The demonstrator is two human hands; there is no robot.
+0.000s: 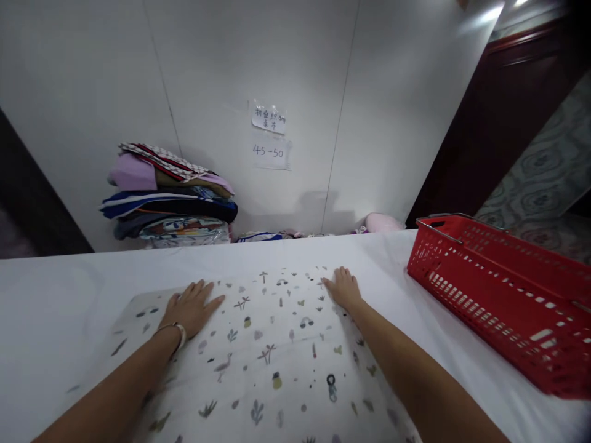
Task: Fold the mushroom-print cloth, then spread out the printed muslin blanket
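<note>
A white cloth (286, 344) printed with small palms, cacti, birds and pineapples lies spread flat in front of me. My left hand (189, 307) rests on its upper left part, palm down with the fingers apart; a light bracelet (181, 335) circles that wrist. At the cloth's far right corner lies my right hand (342, 288), flat with the thumb out to the side. Neither hand holds anything. The near edge of the cloth runs out of view at the bottom.
A red plastic basket (498, 295) with a metal handle stands on the right of the white table (46, 307). Folded clothes (173, 197) are stacked at the back left by the wall. Two paper signs (271, 152) hang there. Something pink (383, 222) shows behind the table's far edge.
</note>
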